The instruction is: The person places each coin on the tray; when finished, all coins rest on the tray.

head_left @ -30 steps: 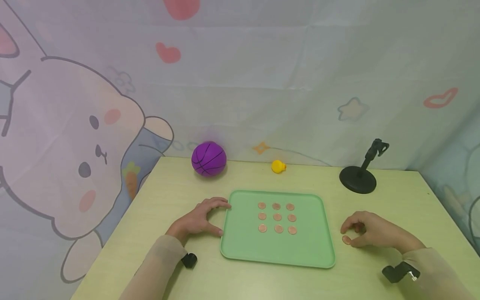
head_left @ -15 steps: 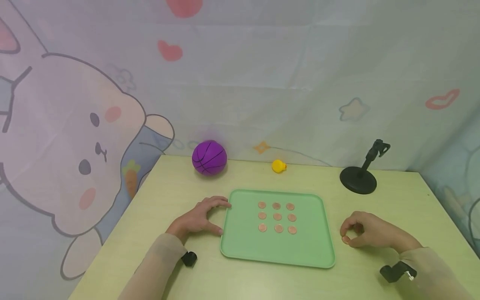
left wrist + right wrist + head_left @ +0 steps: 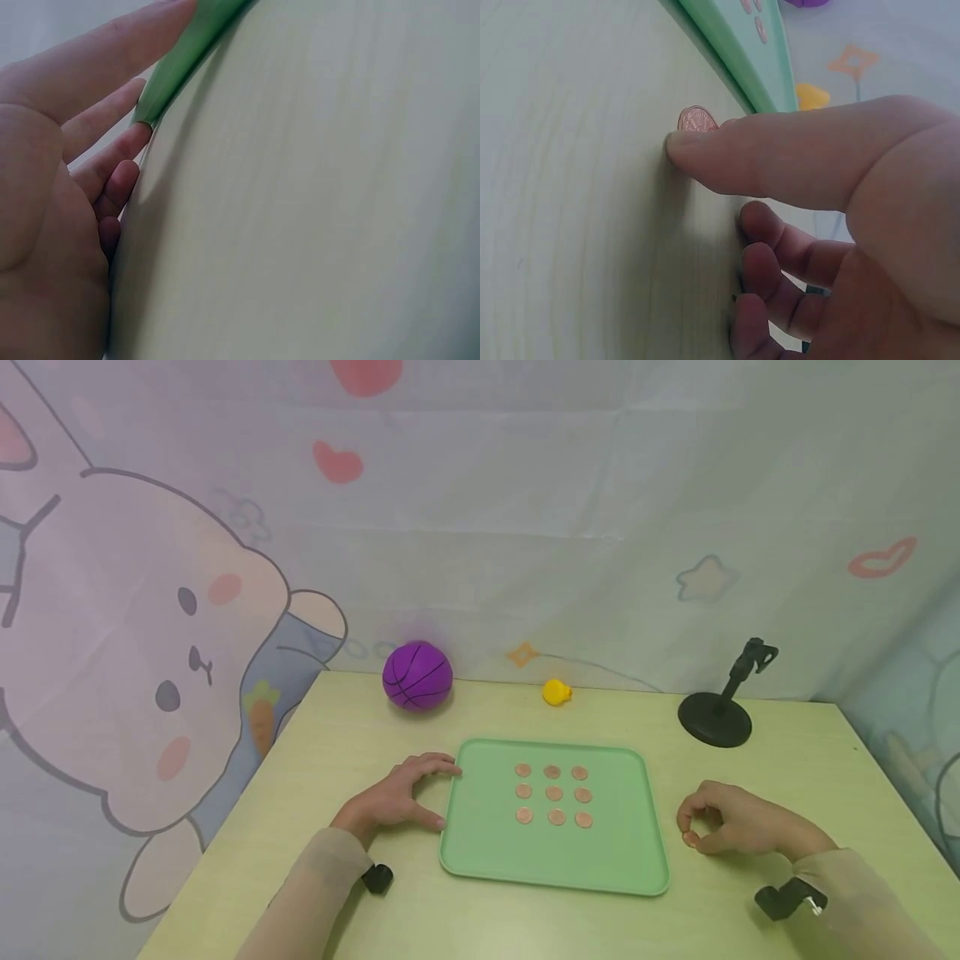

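A light green tray (image 3: 555, 868) lies on the table, bearing several copper coins (image 3: 554, 793) laid out in three rows of three. At its left edge my left hand (image 3: 393, 797) rests with thumb and forefinger spread, the tips touching the rim. The left wrist view shows the fingertips against the tray's green side (image 3: 176, 67). To the right of the tray my right hand (image 3: 742, 821) pinches one more copper coin (image 3: 691, 839) between thumb and forefinger, close to the tabletop. In the right wrist view that coin (image 3: 696, 118) stands tilted, its lower part hidden by the thumb.
A purple ball (image 3: 417, 676) sits at the table's back left. Near the back edge lies a small yellow toy (image 3: 557, 692). A black stand (image 3: 716, 718) with a round base is at the back right. A printed cloth (image 3: 480, 527) hangs behind the table.
My right forefinger has closed onto the coin against the thumb, and the right hand has shifted slightly left. The left hand and the tray stay in place.
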Motion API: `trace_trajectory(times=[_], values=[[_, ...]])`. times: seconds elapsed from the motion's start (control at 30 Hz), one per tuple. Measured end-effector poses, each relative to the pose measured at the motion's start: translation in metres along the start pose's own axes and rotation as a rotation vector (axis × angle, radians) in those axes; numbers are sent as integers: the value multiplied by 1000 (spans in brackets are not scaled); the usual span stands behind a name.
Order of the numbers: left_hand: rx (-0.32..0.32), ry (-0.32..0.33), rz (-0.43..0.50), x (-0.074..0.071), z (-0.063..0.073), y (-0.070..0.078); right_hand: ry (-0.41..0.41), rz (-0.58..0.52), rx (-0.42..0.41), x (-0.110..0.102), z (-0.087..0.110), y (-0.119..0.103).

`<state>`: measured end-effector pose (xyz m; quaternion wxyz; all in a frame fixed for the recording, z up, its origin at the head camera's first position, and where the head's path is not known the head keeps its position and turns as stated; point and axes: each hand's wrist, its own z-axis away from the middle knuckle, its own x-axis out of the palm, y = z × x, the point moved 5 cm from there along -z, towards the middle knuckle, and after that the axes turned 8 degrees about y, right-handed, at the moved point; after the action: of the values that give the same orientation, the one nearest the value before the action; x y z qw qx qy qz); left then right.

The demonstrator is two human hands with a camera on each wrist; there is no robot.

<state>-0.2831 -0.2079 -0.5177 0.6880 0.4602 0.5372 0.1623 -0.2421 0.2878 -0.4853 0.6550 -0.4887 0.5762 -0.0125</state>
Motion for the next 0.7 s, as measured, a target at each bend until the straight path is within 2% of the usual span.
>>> trace_trajectory(times=[0.5, 0.7], values=[[2, 1, -11, -1, -1, 2, -5, -71, 68, 0, 1, 1], [10, 2, -13, -1, 0, 1, -26, -49, 123, 1, -2, 3]])
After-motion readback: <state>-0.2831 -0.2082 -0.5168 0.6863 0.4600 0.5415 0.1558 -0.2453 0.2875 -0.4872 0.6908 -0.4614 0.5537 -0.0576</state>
